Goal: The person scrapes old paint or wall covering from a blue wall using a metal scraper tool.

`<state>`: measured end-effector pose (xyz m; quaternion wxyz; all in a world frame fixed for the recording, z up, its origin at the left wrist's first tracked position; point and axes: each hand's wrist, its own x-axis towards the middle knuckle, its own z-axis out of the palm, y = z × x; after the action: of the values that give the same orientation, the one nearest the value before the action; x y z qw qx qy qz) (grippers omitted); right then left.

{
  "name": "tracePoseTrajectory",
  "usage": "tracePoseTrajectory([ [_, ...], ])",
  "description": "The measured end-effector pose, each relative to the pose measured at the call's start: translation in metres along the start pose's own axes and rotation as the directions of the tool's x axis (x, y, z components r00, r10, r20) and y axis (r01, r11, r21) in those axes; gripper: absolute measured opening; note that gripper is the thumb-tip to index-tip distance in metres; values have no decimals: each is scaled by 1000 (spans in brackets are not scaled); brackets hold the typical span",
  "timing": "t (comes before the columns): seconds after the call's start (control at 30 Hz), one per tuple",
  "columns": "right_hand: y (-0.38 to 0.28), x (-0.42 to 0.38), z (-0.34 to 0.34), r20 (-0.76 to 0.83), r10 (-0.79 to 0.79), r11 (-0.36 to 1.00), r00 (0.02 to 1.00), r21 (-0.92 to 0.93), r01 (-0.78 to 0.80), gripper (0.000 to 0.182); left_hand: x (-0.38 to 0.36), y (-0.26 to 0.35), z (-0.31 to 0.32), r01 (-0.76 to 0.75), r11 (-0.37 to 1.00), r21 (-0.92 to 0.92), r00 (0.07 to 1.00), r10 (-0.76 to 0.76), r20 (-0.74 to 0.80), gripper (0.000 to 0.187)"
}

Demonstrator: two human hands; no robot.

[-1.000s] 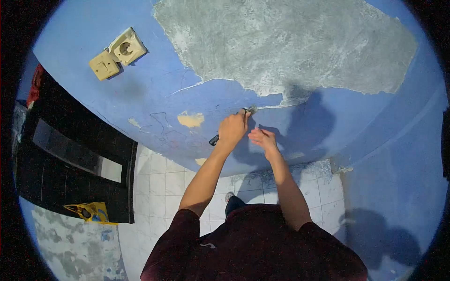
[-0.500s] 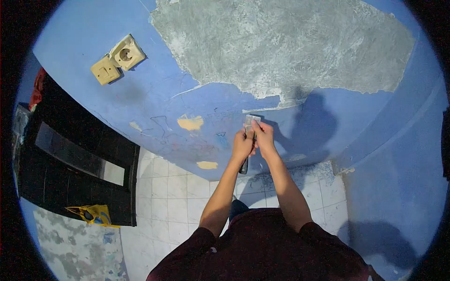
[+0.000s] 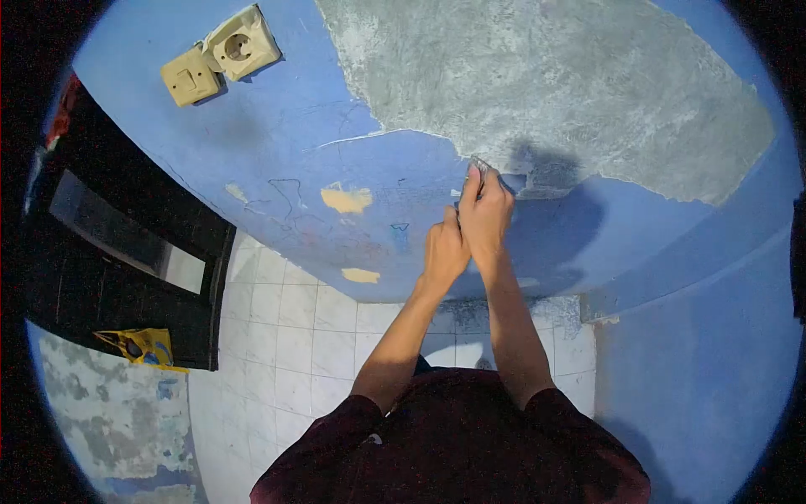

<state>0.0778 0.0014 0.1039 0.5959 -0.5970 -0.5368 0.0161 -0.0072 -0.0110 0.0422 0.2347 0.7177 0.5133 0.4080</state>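
Both hands are raised against the blue wall (image 3: 311, 168), at the lower edge of a large grey patch (image 3: 537, 84) of bare plaster. My right hand (image 3: 489, 210) is closed round a scraper (image 3: 478, 163), fingers pressed near its blade. Only the blade end shows, touching the ragged paint edge; the handle is hidden by the hands. My left hand (image 3: 446, 249) is closed just below and left of the right one, apparently on the scraper's handle, though its grip is mostly covered.
A cream light switch (image 3: 190, 77) and a wall socket (image 3: 241, 47) are at upper left. Chipped cream spots (image 3: 346, 199) mark the wall. A dark door (image 3: 92, 286) with a yellow bag (image 3: 144, 346) stands left, above white floor tiles (image 3: 290, 344). A wall corner lies right.
Both hands have moved up the wall with the scraper, to the plaster patch's lower edge. The blade has tilted, and the black handle end has gone out of sight. The camera view has shifted.
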Motion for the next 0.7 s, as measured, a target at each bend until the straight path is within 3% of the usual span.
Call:
tracePoseTrajectory([
  [0.07, 2, -3, 7, -17, -24, 999, 1000, -41, 24, 24, -2, -25, 16, -98, 995, -2, 995, 98, 3, 29],
  [0.13, 5, -7, 16, -77, -119, 987, 990, -115, 110, 21, -2, -20, 14, -66, 998, -24, 997, 66, 32, 30],
  [0.3, 22, -30, 37, -53, -139, 973, 989, -193, 126, 18, -14, -31, 17, 6, 994, -114, 994, 6, 107, 32],
  [0.37, 31, -43, 47, -56, -150, 968, 987, -214, 134, 18, -24, -45, 29, -19, 959, -284, 997, -5, -83, 30],
  [0.4, 31, -50, 50, -23, -116, 965, 993, -239, 107, 18, -22, -48, 29, -22, 959, -284, 996, -3, -88, 30],
  [0.57, 32, -59, 43, 51, -71, 963, 996, -258, 82, 20, -34, -56, 21, 93, 994, 61, 971, -104, 215, 33],
  [0.7, 11, -26, 19, -57, -166, 974, 984, -168, 155, 21, -21, -10, 9, 23, 999, 49, 996, -27, 87, 30],
])
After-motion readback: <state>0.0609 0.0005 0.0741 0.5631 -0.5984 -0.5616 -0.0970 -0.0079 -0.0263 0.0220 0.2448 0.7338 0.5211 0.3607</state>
